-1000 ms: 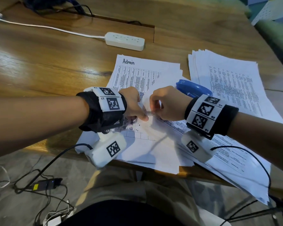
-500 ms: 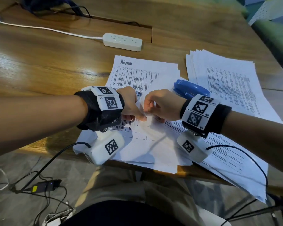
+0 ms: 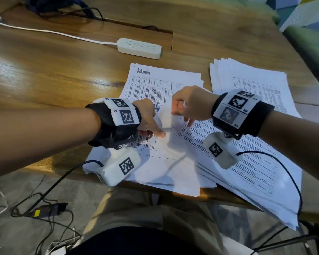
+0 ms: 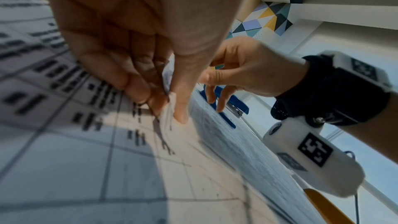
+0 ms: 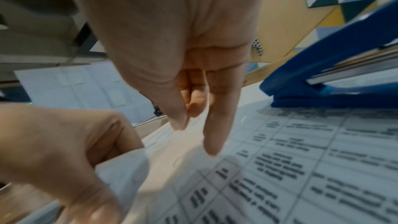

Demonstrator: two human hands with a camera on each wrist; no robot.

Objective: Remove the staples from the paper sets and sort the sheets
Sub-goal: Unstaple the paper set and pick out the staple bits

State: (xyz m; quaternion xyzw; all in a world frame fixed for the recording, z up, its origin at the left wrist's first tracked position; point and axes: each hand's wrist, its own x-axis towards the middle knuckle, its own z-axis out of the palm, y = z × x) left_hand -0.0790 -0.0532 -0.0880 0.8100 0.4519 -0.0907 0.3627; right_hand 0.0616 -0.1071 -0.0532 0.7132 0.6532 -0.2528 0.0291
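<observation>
A paper set (image 3: 175, 162) of printed tables lies at the near table edge. My left hand (image 3: 155, 133) pinches its turned-up corner (image 4: 170, 108) between thumb and fingers; the same corner (image 5: 125, 173) shows in the right wrist view. My right hand (image 3: 177, 109) hovers just above and right of that corner. Its thumb and index finger are pinched together, the other fingers (image 5: 213, 142) hang down. Anything between them is too small to see. A blue stapler (image 4: 228, 106) lies right behind the right hand and is hidden in the head view.
A sheet stack headed "Admin" (image 3: 155, 83) lies behind the hands, and another stack (image 3: 256, 85) sits at the right. More sheets (image 3: 256, 173) overhang the near edge. A white power strip (image 3: 139, 48) and its cord cross the wooden table (image 3: 53, 70). Cables hang from both wrists.
My right hand has lifted up and to the right, away from the corner it was pinching beside my left thumb. The left hand keeps its hold on the corner.
</observation>
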